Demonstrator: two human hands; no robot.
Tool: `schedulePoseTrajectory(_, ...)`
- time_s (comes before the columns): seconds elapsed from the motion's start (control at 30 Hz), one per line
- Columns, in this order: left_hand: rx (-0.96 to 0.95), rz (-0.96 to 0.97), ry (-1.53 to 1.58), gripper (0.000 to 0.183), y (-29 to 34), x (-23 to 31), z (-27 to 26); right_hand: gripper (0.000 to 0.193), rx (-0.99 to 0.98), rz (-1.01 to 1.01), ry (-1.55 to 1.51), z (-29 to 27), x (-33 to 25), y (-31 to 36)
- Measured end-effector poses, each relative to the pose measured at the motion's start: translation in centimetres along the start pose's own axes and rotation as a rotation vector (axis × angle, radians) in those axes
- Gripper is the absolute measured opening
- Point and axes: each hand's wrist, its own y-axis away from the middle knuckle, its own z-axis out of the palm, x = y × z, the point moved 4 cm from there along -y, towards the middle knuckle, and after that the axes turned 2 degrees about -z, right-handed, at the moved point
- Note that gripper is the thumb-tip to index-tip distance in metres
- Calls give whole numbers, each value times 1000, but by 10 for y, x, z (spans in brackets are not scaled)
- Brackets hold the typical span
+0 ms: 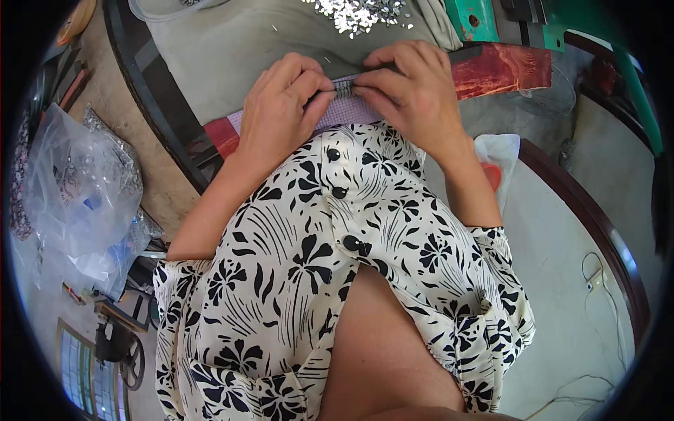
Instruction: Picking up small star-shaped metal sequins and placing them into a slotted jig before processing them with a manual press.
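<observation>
Between my two hands is a small row of dark grey ribbed metal pieces (343, 88). My left hand (281, 102) pinches its left end between thumb and fingertips. At the other end, the thumb and fingers of my right hand (414, 88) are closed on it. Under the row lies a purple checked cloth (351, 112) along the near edge of the work surface. Beyond my hands a grey-green cloth (225, 59) is spread out. A heap of small shiny metal pieces (358, 15) rests on it, with a few loose ones nearer my fingers.
A clear plastic tub (151, 10) stands at the far left of the cloth. Green metal framework (474, 21) rises at the far right, near a red patterned strip (502, 70). Plastic bags (84, 189) are heaped at left. Wires (597, 281) trail across the floor at right.
</observation>
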Motion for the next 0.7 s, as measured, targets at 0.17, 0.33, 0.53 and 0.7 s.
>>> schedulePoseTrajectory(0.17, 33, -20, 16, 13, 3, -1, 3, 10, 158, 31, 24, -2, 23, -14)
schedulePoseTrajectory(0.33, 49, -29, 16, 13, 2, 0, 4, 10, 71, 29, 71, -2, 21, -41)
schedulePoseTrajectory(0.53, 23, -79, 7, 16, -1, 2, 3, 11, 438, -240, -12, 12, 33, -34)
schedulePoseTrajectory(0.7, -3, -67, -2, 15, -1, 1, 1, 10, 57, 40, -42, -9, 20, -39)
